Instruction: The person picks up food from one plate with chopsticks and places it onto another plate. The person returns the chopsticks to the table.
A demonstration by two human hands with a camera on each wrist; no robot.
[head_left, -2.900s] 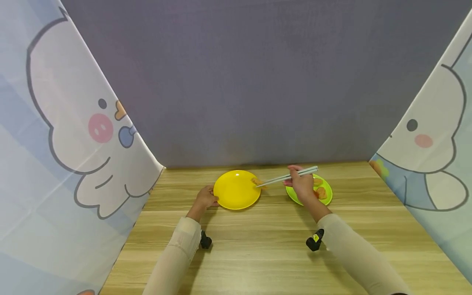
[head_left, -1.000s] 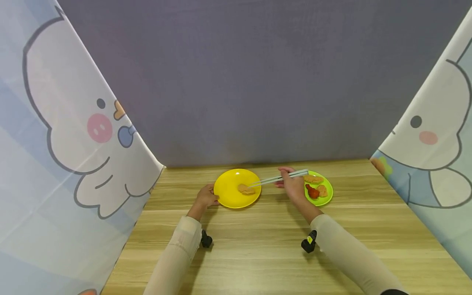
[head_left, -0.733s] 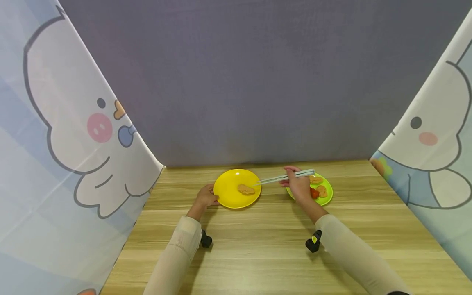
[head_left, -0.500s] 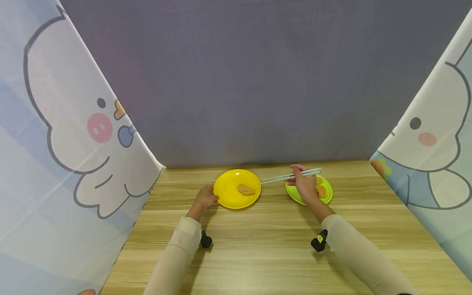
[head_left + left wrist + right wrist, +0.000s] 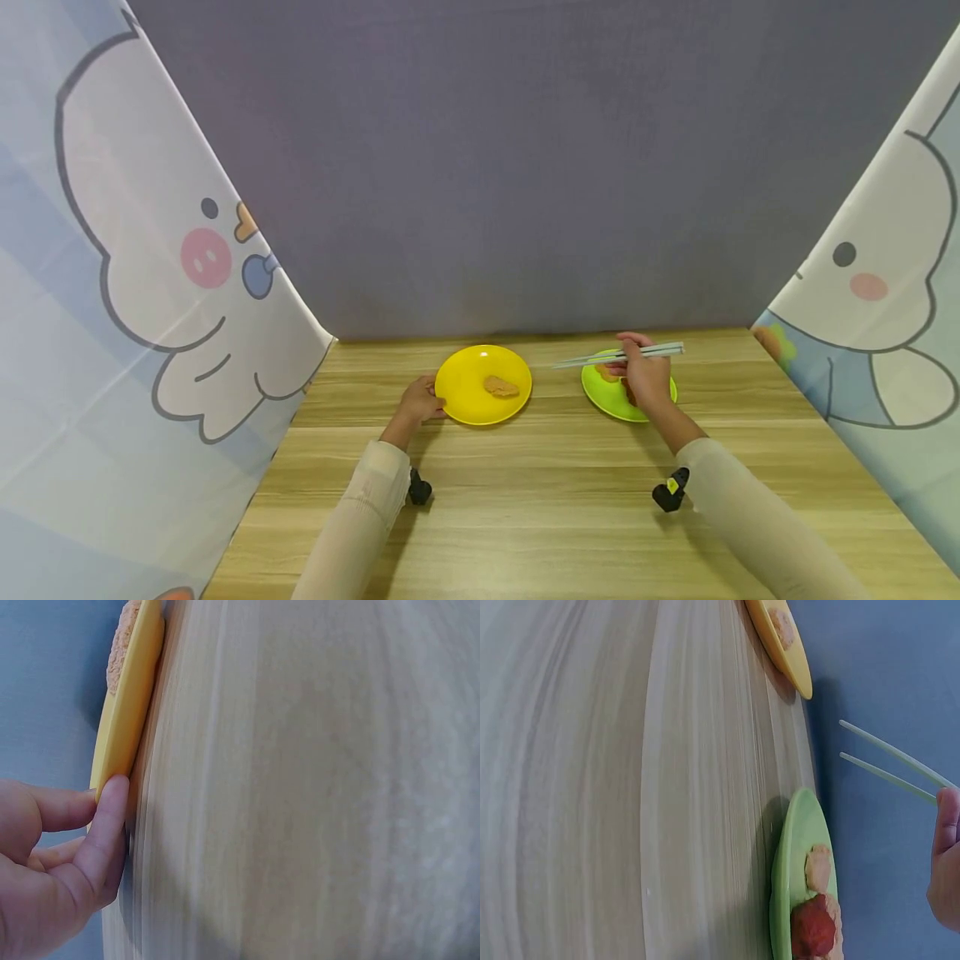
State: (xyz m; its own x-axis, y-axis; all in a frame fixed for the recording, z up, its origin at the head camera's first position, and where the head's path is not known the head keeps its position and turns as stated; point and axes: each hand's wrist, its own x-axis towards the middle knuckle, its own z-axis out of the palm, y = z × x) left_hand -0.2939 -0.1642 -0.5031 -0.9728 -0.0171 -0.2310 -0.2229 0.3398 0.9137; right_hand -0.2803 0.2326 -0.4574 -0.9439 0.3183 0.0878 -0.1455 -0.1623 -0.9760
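Note:
My left hand (image 5: 422, 400) pinches the left rim of a yellow plate (image 5: 472, 367), thumb on top and fingers beneath in the left wrist view (image 5: 64, 859). A tan, crumbly-looking fried piece (image 5: 501, 387) lies on that plate, right of its middle. In my right hand (image 5: 647, 372) is a pair of pale chopsticks (image 5: 588, 360), tips pointing left with nothing between them. The hand is above a green plate (image 5: 600, 398) and partly hides it. On the green plate are a red drumstick-like piece (image 5: 813, 927) and tan fried pieces (image 5: 818, 868).
Both plates stand on a wood-grain table (image 5: 510, 500), with a bare strip of wood between them. A grey cloth wall (image 5: 525, 167) rises behind. Printed cartoon panels flank the left (image 5: 150, 208) and right (image 5: 877, 317) sides.
The chopsticks brought a tan fried piece onto the yellow plate and let it go. My right hand has since moved right, back over the green plate; my left hand stayed put.

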